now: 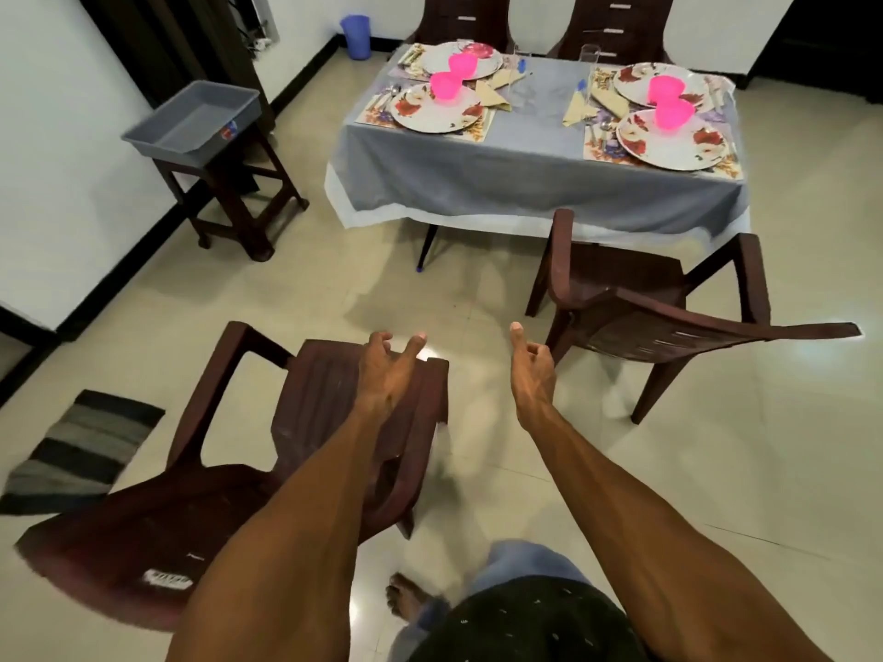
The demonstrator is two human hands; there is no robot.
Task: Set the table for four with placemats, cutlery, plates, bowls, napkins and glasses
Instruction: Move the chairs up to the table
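Observation:
The table (525,160) with a grey cloth stands ahead, out of arm's reach. It holds four settings: floral placemats (372,118), floral plates (415,112), pink bowls (445,86) on the plates, folded yellow napkins (492,95) and cutlery (384,100). Clear glasses (590,57) stand near the table's middle. My left hand (387,370) hovers over a brown plastic chair (310,389), fingers loosely spread and holding nothing; whether it touches the chair is unclear. My right hand (530,360) is in the air with fingers curled, one digit straight, and holds nothing.
A second brown chair (645,308) stands tilted at the table's near right corner. Two more chairs (468,16) are at the far side. A grey tub (191,121) sits on a stool at left. A blue bin (356,35) and a striped mat (81,451) are on the floor.

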